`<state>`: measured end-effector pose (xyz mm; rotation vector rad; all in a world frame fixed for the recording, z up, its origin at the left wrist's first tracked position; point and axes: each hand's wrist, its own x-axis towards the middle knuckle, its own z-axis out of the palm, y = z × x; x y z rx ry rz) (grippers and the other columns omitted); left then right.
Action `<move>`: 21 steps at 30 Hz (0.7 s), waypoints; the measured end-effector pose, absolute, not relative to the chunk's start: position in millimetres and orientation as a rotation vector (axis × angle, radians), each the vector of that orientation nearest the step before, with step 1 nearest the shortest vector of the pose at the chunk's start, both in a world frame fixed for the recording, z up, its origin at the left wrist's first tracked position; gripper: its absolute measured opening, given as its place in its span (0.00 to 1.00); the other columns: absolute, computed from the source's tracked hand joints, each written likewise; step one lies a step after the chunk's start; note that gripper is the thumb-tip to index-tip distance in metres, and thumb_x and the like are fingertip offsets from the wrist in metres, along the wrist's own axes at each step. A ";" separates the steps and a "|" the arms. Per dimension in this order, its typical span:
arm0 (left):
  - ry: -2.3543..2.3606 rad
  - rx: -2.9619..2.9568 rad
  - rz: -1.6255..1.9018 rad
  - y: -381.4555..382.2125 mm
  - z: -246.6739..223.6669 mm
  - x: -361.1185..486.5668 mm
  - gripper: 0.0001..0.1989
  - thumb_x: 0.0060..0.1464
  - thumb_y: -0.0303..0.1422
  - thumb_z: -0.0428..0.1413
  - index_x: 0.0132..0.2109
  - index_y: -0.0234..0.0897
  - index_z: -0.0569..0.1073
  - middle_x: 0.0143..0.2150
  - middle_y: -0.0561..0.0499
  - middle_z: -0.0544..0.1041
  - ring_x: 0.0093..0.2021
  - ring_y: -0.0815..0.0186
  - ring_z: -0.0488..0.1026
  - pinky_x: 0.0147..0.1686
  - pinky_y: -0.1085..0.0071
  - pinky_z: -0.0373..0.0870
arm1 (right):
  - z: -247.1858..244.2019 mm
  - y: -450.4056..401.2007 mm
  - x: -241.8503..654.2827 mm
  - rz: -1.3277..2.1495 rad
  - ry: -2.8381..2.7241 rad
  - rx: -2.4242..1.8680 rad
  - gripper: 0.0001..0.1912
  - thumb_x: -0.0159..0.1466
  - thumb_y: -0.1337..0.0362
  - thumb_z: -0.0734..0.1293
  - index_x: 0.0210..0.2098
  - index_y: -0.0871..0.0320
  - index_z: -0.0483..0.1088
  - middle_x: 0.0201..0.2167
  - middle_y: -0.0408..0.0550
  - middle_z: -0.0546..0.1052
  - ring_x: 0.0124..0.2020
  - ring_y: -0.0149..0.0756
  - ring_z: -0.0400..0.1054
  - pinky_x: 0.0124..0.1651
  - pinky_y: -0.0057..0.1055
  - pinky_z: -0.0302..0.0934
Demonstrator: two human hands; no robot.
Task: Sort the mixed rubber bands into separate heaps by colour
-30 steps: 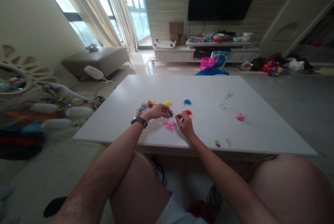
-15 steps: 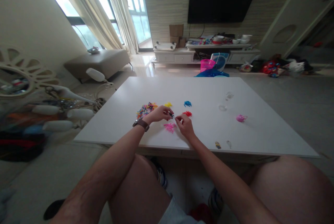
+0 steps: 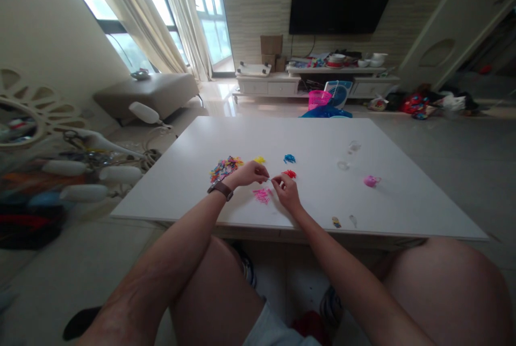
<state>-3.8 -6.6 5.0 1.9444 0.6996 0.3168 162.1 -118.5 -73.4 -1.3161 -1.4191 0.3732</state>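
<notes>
My left hand (image 3: 253, 173), with a brown-strapped watch (image 3: 221, 189) at the wrist, is closed in a pinch over the white table. My right hand (image 3: 286, 192) pinches too, its fingertips almost meeting the left ones. A thin light sliver shows between them, too small to name. Close by lie small piles of little plastic pieces: pink (image 3: 262, 195) just below the hands, red (image 3: 289, 173) behind the right fingers, yellow (image 3: 260, 160) behind the left hand, and blue (image 3: 289, 158) farther back. A mixed-colour heap (image 3: 226, 167) sits left of my left hand.
Toward the right of the white table (image 3: 403, 211) are a small pink item with a loop (image 3: 371, 180), a clear ring (image 3: 343, 165) and another clear piece (image 3: 353, 146). Near the front edge lie a yellow-and-dark piece (image 3: 336, 222) and a clear drop-shaped piece (image 3: 353, 221).
My two hands' fingertips have drawn closer together. Small dark pieces seen under my left fingers earlier are now covered by that hand. The piles look the same.
</notes>
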 end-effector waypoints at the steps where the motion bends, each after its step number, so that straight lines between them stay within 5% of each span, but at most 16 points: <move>1: 0.697 1.952 0.321 -6.7 5.7 -3.7 0.05 0.47 0.25 0.62 0.34 0.29 0.80 0.26 0.47 0.79 0.27 0.68 0.74 0.30 0.74 0.69 | -73.6 -118.6 161.5 0.375 -1.416 -1.319 0.09 0.67 0.60 0.65 0.32 0.56 0.71 0.29 0.45 0.75 0.30 0.35 0.67 0.31 0.31 0.58; 6: 0.715 1.979 0.323 -5.0 4.4 -3.6 0.05 0.46 0.25 0.62 0.33 0.29 0.80 0.24 0.48 0.79 0.26 0.68 0.74 0.28 0.74 0.68 | -73.4 -118.6 163.0 0.294 -1.413 -1.351 0.09 0.67 0.60 0.64 0.32 0.56 0.70 0.30 0.45 0.74 0.31 0.36 0.67 0.32 0.31 0.60; 11: 0.797 2.008 0.389 5.2 -0.6 -12.4 0.09 0.46 0.28 0.64 0.37 0.29 0.82 0.27 0.46 0.81 0.29 0.65 0.77 0.29 0.73 0.69 | -67.8 -95.5 207.0 0.015 -1.377 -1.475 0.09 0.67 0.60 0.63 0.34 0.55 0.72 0.33 0.49 0.76 0.39 0.41 0.68 0.44 0.37 0.63; 21: 0.932 1.863 0.562 19.9 -2.9 -34.0 0.11 0.43 0.32 0.68 0.37 0.32 0.81 0.34 0.45 0.83 0.35 0.62 0.80 0.38 0.68 0.75 | -93.5 -25.6 279.0 0.090 -1.297 -1.800 0.08 0.62 0.61 0.65 0.29 0.55 0.73 0.31 0.49 0.78 0.36 0.41 0.68 0.41 0.35 0.61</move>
